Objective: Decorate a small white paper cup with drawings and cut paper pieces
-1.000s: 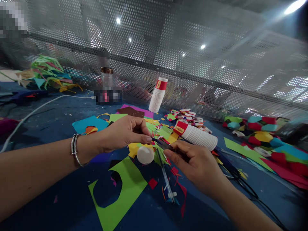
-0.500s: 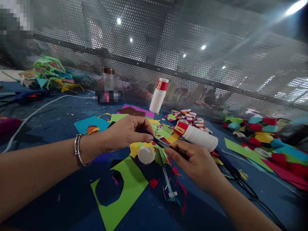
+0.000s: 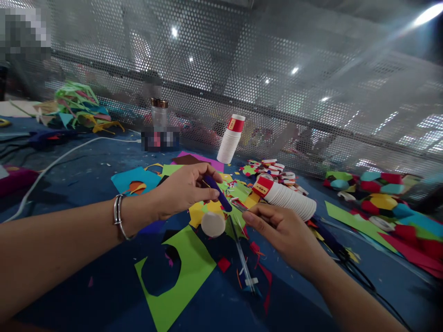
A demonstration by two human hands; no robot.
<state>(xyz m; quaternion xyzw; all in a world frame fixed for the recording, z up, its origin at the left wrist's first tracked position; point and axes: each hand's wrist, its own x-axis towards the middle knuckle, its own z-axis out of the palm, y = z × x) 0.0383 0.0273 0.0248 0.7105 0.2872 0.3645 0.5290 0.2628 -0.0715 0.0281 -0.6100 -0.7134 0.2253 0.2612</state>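
Observation:
My left hand [image 3: 190,186] is closed in a pinch on a long, narrow dark blue piece [image 3: 222,201] with a rounded lower end; its material is unclear. Opposite it, my right hand [image 3: 282,230] grips a slim tool [image 3: 238,203] with a shiny metal blade, most of it hidden by the fingers. A small gap separates the blade from the blue piece. Just below them sits a round white disc [image 3: 213,224] by yellow paper [image 3: 196,213]. A clear stick [image 3: 244,260] lies under the right hand. In front is a green sheet [image 3: 188,263] with a rounded cut-out.
One stack of paper cups [image 3: 230,143] stands tilted at the back; another stack [image 3: 289,200] lies behind my right hand. Colourful paper scraps [image 3: 78,103] pile up at left, with a white cable [image 3: 55,163] nearby. Paper-covered pieces [image 3: 380,180] and dark cords [image 3: 356,272] are at right.
The dark blue piece and the metal blade, which met between my hands, have come apart. The blue piece now points down toward the right. The whole view has shifted slightly.

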